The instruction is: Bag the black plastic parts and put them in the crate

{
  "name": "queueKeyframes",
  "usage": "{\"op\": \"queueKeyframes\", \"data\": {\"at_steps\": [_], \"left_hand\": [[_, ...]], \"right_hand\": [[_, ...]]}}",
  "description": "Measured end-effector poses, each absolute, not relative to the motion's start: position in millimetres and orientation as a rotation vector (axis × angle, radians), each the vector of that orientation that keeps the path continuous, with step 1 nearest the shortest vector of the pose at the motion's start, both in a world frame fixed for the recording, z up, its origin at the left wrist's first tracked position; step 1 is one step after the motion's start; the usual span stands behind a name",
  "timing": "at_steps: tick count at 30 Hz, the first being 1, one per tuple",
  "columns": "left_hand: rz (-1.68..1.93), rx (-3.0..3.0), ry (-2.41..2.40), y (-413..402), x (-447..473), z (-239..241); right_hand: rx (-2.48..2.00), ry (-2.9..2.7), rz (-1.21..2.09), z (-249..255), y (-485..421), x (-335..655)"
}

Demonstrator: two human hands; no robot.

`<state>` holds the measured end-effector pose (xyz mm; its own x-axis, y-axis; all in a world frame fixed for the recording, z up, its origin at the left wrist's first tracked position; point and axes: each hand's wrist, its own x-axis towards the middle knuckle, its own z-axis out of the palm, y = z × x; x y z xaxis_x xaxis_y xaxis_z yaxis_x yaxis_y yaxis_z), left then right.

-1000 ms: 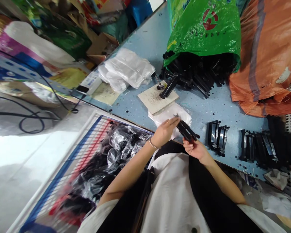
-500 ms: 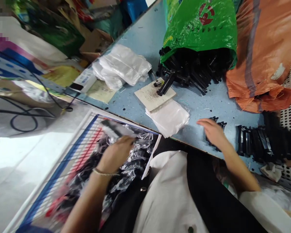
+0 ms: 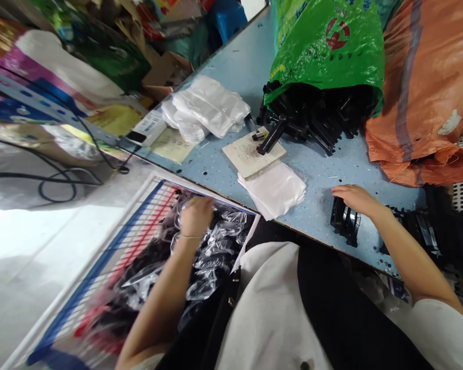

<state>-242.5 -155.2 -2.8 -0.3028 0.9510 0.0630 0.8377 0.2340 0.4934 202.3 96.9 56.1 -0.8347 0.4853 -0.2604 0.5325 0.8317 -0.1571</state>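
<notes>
Down at the left, my left hand is over the basket, among black parts in clear plastic bags. Its fingers are hidden and a little blurred, so I cannot see whether it holds a bag. On the table, my right hand reaches over the upper ends of a short row of black plastic parts. Its fingers are stretched out, and its thumb is hidden. White plastic bags lie in a flat stack at the table's front edge, partly under a pale square board.
A green sack spills loose black parts onto the blue table. An orange woven sack stands at the right. More clear bags lie behind the board. Another row of black parts sits by my right forearm.
My left hand has moved up and slightly right over the basket; the bagged part seen in it before is no longer distinct. My right hand has shifted right, over the short row of black parts.
</notes>
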Motion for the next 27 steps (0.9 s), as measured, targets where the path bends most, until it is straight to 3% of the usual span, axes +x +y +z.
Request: {"op": "queueKeyframes", "data": {"at_steps": [3, 7, 9, 11, 14, 16, 20, 27], "left_hand": [[0.708, 2.007, 1.951, -104, -155, -4], [0.738, 1.996, 1.992, -50, -86, 0], [0.814, 1.816, 1.953, -37, -92, 1], [0.864, 1.549, 1.845, -29, -111, 1], [0.908, 1.220, 1.740, -25, -133, -2], [0.992, 1.243, 1.736, -26, -138, -4], [1.108, 1.663, 1.637, -34, -136, -7], [0.995, 1.760, 1.488, -41, -136, -12]], "right_hand": [[0.812, 2.777, -0.428, 66, 99, 205], [1.211, 2.809, -0.709, 78, 85, 212], [1.547, 2.705, -1.108, 77, 67, 212], [1.801, 2.408, -1.738, 70, 44, 205], [1.792, 1.720, -2.602, 53, 6, 181], [1.657, 1.256, -2.911, 40, -18, 159], [1.473, 0.673, -3.131, 23, -52, 128], [1.340, 0.432, -3.240, 16, -63, 133]]}}
